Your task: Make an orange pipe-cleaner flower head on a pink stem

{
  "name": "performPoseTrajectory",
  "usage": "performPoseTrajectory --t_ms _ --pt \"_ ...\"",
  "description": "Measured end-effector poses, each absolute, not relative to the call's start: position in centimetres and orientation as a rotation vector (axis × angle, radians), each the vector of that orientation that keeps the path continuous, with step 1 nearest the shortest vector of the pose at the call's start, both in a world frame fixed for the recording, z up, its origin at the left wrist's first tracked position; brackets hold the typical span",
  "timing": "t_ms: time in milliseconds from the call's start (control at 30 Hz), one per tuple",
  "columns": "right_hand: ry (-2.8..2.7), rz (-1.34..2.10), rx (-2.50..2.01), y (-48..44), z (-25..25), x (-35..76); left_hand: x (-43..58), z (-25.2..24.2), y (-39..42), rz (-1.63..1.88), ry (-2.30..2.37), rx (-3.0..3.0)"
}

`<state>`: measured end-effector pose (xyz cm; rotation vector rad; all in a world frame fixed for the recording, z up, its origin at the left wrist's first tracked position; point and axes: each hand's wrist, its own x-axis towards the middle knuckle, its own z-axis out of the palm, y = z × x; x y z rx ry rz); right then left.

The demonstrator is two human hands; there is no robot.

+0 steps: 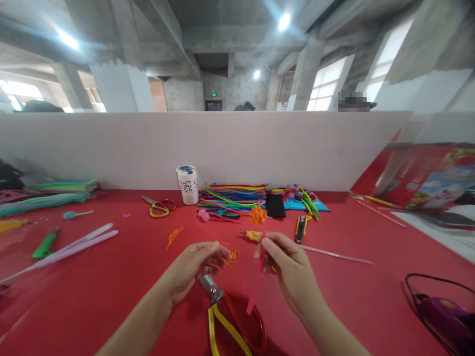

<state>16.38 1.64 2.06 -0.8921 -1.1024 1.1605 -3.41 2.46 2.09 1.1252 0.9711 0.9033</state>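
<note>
Pink stem [256, 291] with an orange flower [259, 214] on its top is what I see in my right hand [289, 269], pinched between thumb and fingertips a little below the bloom. The stem hangs down past the palm, and its lower end sits over the red scissors [237, 316]. My left hand [193, 269] is closed narrowly on a small orange piece [233, 255], held just beside the stem at about the same height; I cannot tell whether the two touch. Both hands are raised a little above the red counter [111, 296], close together near its middle.

The red scissors lie on the counter right under the hands, blades pointing up towards the left hand, with a yellow strip running along one handle. Farther back stand a white cup [187, 185] and, to its right, a pile of coloured pipe cleaners [233, 195], both against the white partition [222, 148]. A second pair of scissors [159, 206] lies left of the cup. An orange scrap [174, 236] rests well apart from the left hand. A yellow-and-black cutter [301, 227] lies behind the right hand. At the left edge I see a green-handled tool [45, 244] and pale sticks [74, 244]; at the far right, a purple glue gun [445, 316].
</note>
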Motion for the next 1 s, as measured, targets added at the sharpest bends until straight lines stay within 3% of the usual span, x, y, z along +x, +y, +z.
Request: performPoseTrajectory --t_ms 333,533,733,1000 --pt "-1.270 1.218 -0.987 0.8 0.0 13.8 -1.3 0.5 -0.4 0.974 0.721 1.263" --pt "-1.328 1.032 -1.036 0.6 -0.5 14.1 -0.8 -0.1 -0.4 1.056 0.777 1.290" --pt "-1.745 0.600 -0.905 -0.8 0.7 15.1 -1.1 -0.4 0.0 1.138 1.019 1.439" --pt "-1.269 1.528 -1.013 0.0 0.6 13.6 -1.1 -1.4 0.3 1.171 1.399 1.940"
